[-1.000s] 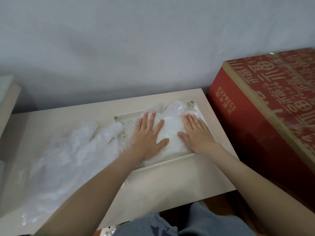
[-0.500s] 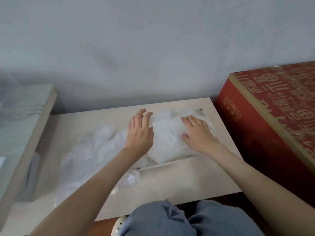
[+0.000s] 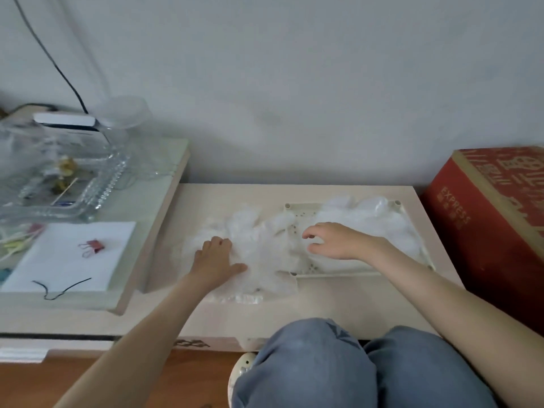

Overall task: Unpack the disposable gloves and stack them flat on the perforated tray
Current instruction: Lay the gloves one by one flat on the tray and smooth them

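Observation:
A cream perforated tray (image 3: 353, 273) lies on the low table's right half. A stack of clear disposable gloves (image 3: 379, 228) covers its right part. A loose pile of clear gloves (image 3: 259, 251) lies on the table left of the tray and spills over its left edge. My left hand (image 3: 216, 260) rests on the left side of that pile, fingers bent into the plastic. My right hand (image 3: 338, 241) hovers over the tray's left part with fingers loosely curled and nothing seen between them.
A red cardboard box (image 3: 494, 216) stands right of the low table (image 3: 323, 310). A higher side table on the left carries a glass tray (image 3: 56, 178), white paper (image 3: 70, 254) with a binder clip (image 3: 92, 247) and a black cable. My knees are at the bottom.
My left hand has left the stack on the tray and moved left onto the loose glove pile. My right hand lifted off the stack and shifted left. The camera tilted back and left.

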